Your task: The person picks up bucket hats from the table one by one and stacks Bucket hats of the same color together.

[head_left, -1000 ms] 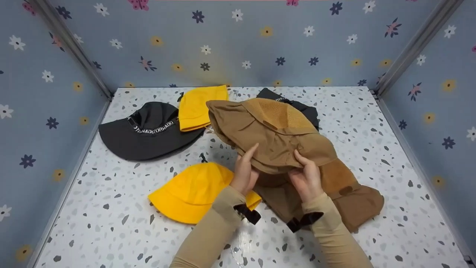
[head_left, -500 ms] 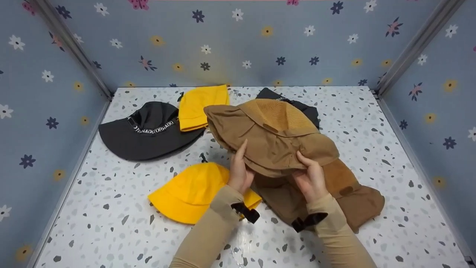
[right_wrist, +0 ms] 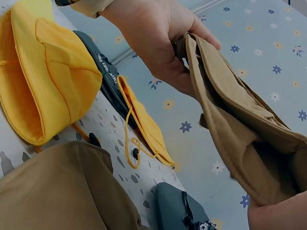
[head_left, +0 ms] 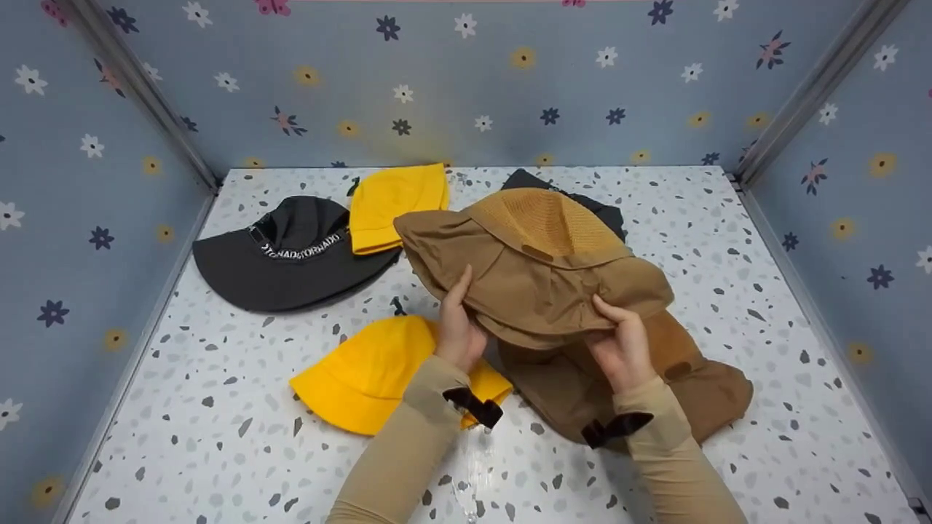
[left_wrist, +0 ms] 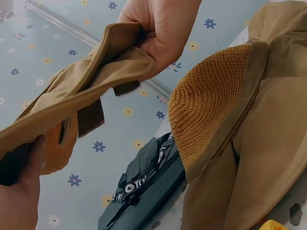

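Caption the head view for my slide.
Left hand and right hand hold a brown hat, with yellow hats and black hats nearby.

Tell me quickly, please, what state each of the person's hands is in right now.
Left hand: holding the upper brown hat by its brim.
Right hand: holding that same hat, also by the brim.

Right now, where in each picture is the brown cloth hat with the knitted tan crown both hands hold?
Head: the brown cloth hat with the knitted tan crown, near the middle, in the left hand and right hand.
Left wrist: the held hat, left; the other brown cloth hat is right.
Right wrist: the held hat, along the right side.
Shared landmark: the blue flower-printed wall.
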